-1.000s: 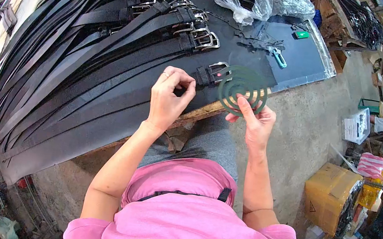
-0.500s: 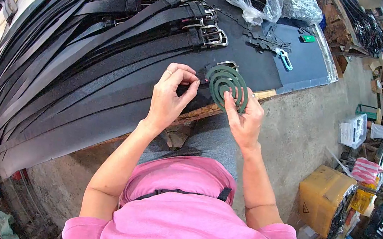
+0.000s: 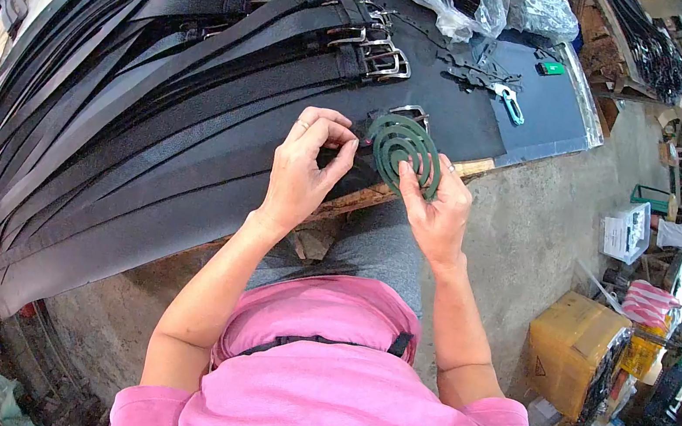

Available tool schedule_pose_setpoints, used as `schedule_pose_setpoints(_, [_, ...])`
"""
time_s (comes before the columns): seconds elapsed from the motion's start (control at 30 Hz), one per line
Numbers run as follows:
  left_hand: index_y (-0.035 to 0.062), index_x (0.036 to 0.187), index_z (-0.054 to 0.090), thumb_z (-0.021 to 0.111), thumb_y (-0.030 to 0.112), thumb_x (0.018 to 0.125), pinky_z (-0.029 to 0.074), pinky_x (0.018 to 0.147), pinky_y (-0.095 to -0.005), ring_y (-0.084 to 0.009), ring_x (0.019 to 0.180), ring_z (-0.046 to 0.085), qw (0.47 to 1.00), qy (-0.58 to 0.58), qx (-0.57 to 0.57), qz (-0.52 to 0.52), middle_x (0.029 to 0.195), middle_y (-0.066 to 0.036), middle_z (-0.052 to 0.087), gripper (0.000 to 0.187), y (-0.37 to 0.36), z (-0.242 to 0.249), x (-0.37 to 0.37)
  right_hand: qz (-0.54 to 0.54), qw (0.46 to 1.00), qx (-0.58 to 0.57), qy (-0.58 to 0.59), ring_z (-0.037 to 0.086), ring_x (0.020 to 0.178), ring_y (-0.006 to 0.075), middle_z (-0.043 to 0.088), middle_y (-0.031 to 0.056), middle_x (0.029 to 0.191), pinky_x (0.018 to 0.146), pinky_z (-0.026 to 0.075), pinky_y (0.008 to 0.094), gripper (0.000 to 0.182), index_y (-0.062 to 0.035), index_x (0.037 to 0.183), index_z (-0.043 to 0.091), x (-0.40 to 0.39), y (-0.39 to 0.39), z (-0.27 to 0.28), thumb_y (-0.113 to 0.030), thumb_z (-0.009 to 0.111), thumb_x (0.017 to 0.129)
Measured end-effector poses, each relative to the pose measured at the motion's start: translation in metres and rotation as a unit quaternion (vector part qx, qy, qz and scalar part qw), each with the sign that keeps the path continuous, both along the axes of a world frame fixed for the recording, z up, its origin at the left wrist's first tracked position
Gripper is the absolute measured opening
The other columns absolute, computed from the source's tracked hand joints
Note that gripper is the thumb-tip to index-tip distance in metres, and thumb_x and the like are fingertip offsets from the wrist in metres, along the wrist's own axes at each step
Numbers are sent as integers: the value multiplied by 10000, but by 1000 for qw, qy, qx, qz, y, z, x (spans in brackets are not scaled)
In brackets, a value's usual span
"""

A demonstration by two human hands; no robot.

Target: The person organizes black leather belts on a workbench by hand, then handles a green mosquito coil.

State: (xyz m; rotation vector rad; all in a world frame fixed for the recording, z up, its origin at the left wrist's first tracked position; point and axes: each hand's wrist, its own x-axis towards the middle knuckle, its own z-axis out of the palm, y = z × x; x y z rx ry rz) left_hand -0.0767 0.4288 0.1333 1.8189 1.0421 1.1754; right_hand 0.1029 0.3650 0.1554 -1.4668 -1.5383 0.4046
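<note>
A dark green mosquito coil point(image 3: 389, 139), wound in a flat spiral, is gripped at its near side between the thumb and fingers of my right hand point(image 3: 439, 206). To its left, my left hand point(image 3: 311, 160) is pinched closed beside the coil. Whatever may be between those fingertips is too small to make out. Just behind the coil, a metal belt buckle point(image 3: 413, 114) shows partly. Many black belts point(image 3: 203, 73) with silver buckles point(image 3: 388, 61) lie across the table to the left of my hands.
Past my hands on the table point(image 3: 443, 122) are a blue-handled cutter point(image 3: 511, 104), a green lighter-sized object point(image 3: 549, 69), black strips point(image 3: 481, 73) and clear plastic bags point(image 3: 539, 9). The table's wooden edge runs below my hands. A cardboard box point(image 3: 574, 349) stands on the floor at right.
Both hands keep almost the same pose, with the coil still in the right one. The view has shifted very slightly.
</note>
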Motion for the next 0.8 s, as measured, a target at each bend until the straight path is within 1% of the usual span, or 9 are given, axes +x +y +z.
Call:
schedule_pose_setpoints(0.1, [-1,899,620,679,0,844,507,766,-294,-180,865,608,1000,5,1,0,1034,-101,628,80,1,-1,0,0,1000,-5,-5,606,685,303,609,141,788,625,477,377,91,6,910,622,0,0,0,-33,680,852])
schedule_pose_setpoints(0.2, [-3,902,617,673,-6,851,505,765,-287,-179,856,606,1000,7,10,3,1037,-104,628,76,0,1,0,-1,1000,5,-10,609,681,215,632,107,792,633,475,321,83,14,919,662,1,-1,-1,-39,690,862])
schedule_pose_setpoints(0.3, [-1,860,614,683,-3,816,504,791,-302,-191,869,612,999,-28,-26,-4,1041,-110,631,81,0,4,-1,2,1000,28,6,615,696,278,627,131,802,633,480,357,97,3,917,628,3,-2,-2,-30,689,848])
schedule_pose_setpoints(0.43, [16,773,600,671,9,723,493,854,-335,-225,932,630,995,31,11,-89,1045,-124,634,87,0,13,-9,-75,980,18,182,607,710,157,652,77,824,646,478,298,81,4,941,638,7,-2,-8,-39,675,883])
schedule_pose_setpoints(0.5, [13,790,609,719,37,739,508,772,-310,-196,852,637,995,52,56,-70,1006,-111,626,123,3,21,-2,-101,958,24,269,595,732,104,659,50,837,659,478,269,77,7,957,643,14,4,-9,-47,662,905])
schedule_pose_setpoints(0.53, [7,814,625,747,65,748,505,716,-299,-179,791,627,997,62,18,-47,982,-103,617,150,8,26,8,-114,951,-11,287,597,758,86,668,44,855,680,485,254,77,18,957,648,21,10,-4,-49,647,919])
schedule_pose_setpoints(0.6, [1,902,672,796,134,781,471,572,-280,-145,643,587,998,60,-23,-5,898,-82,591,218,18,25,24,-96,965,22,242,600,760,88,671,49,860,675,484,255,76,20,940,648,24,20,-5,-54,644,923])
schedule_pose_setpoints(0.77, [27,897,682,730,101,833,480,567,-314,-196,608,592,992,106,62,19,852,-68,583,109,31,10,37,-63,982,44,174,613,725,176,650,90,820,654,473,314,81,22,902,635,19,30,-10,-59,647,903])
schedule_pose_setpoints(0.8, [24,893,684,722,86,838,480,567,-313,-201,611,594,992,94,80,27,844,-72,588,91,33,7,37,-61,984,37,161,610,722,240,622,115,802,660,470,346,78,16,894,624,18,30,-9,-57,651,889])
